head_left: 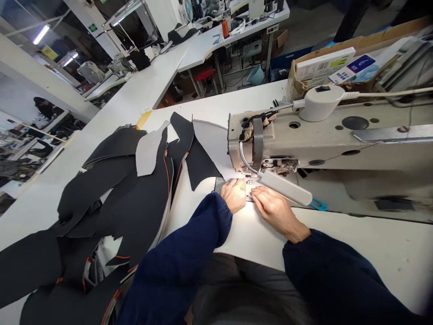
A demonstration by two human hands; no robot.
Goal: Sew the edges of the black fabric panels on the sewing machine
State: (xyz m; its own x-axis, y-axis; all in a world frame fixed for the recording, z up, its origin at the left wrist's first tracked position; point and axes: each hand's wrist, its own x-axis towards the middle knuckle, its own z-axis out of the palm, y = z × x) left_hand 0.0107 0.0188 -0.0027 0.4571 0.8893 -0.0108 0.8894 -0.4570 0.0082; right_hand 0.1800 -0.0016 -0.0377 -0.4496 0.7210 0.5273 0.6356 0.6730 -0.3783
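Note:
Both hands are at the needle end of a beige sewing machine (324, 144), low over its metal plate. My left hand (234, 195) is curled closed at the left of the plate, knuckles up; whatever is under its fingers is hidden. Just to its right, my right hand (277, 212) has its thumb and fingers pinched together, and anything between them is too small to make out. A grey lamp head (287, 187) on a bendable metal neck lights the spot. Black fabric panels (204, 162), grey on the back, lie left of the machine.
A large pile of black panels (135, 207) with orange edging covers the left of the white table (368, 239). Behind the machine stands a cardboard box (292, 81) with small boxes inside. The lamp's white base (321, 103) sits on the machine arm.

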